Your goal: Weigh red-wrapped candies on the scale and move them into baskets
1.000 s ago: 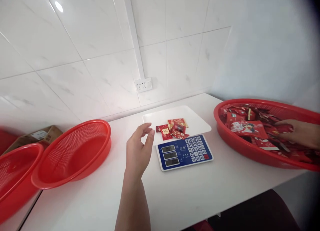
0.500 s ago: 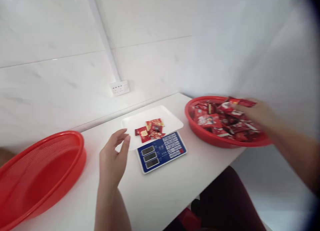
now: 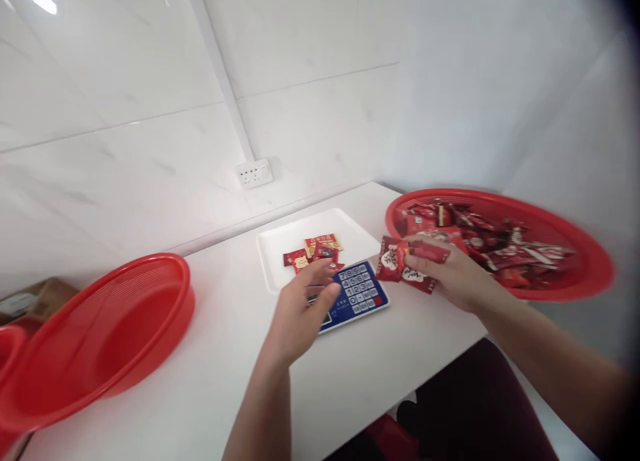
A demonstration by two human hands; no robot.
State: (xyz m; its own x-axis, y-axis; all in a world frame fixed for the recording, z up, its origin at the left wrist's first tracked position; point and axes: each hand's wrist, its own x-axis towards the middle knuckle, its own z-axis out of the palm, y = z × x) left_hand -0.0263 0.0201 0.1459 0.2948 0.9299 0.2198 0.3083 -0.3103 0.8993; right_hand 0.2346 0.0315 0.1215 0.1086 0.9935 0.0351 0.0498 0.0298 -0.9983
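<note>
My right hand (image 3: pixel 457 278) is closed on a bunch of red snack packets (image 3: pixel 407 264), held just right of the scale's keypad. My left hand (image 3: pixel 300 308) hovers over the blue front panel (image 3: pixel 363 294) of the scale, fingers loosely curled and apart, holding nothing. Several red and gold packets (image 3: pixel 317 251) lie on the scale's white tray (image 3: pixel 280 251). A red basket (image 3: pixel 595 261) full of red packets stands at the right.
An empty red mesh basket (image 3: pixel 100 334) stands on the white table (image 3: pixel 200 388) at the left, with another red rim (image 3: pixel 7 344) and a cardboard box (image 3: pixel 30 298) beyond it. A wall socket (image 3: pixel 254 173) sits on the tiled wall behind.
My right hand has come out of the full basket with a handful of packets toward the scale. My left hand has moved right, over the scale's panel.
</note>
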